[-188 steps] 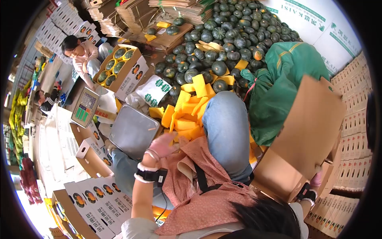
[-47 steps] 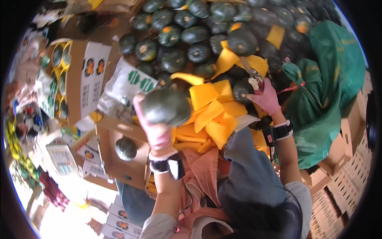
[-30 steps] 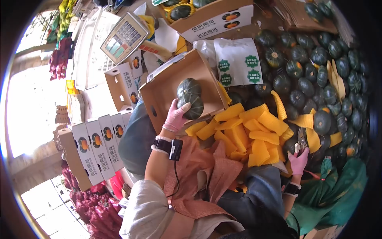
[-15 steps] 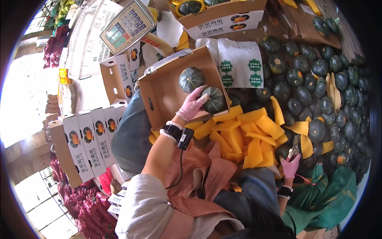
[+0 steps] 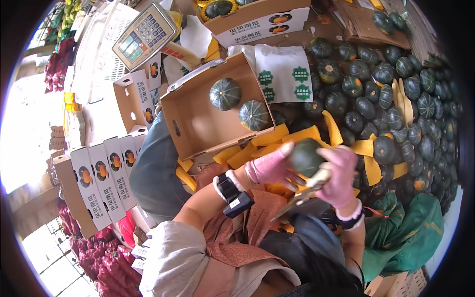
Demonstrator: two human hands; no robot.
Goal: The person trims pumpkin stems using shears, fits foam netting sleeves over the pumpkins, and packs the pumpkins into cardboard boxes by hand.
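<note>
A dark green pumpkin is between my hands, over the yellow foam sleeves. My left hand, in a pink glove, curls round its left side. My right hand, also gloved in pink, has pruning shears in its grip, and its upper fingers touch the pumpkin's right side. The shears angle down to the left, blurred by motion. Two more pumpkins, one striped and one mottled, sit apart from both hands in the right part of an open cardboard box.
Many pumpkins are heaped at the right. A digital scale stands at the upper left, near a filled carton. White printed bags lie beside the box. Folded cartons line the left; a green sack is lower right.
My left hand has let go of the mottled pumpkin in the box and moved down right. My right hand has come up left with the shears. Another pumpkin is now between them.
</note>
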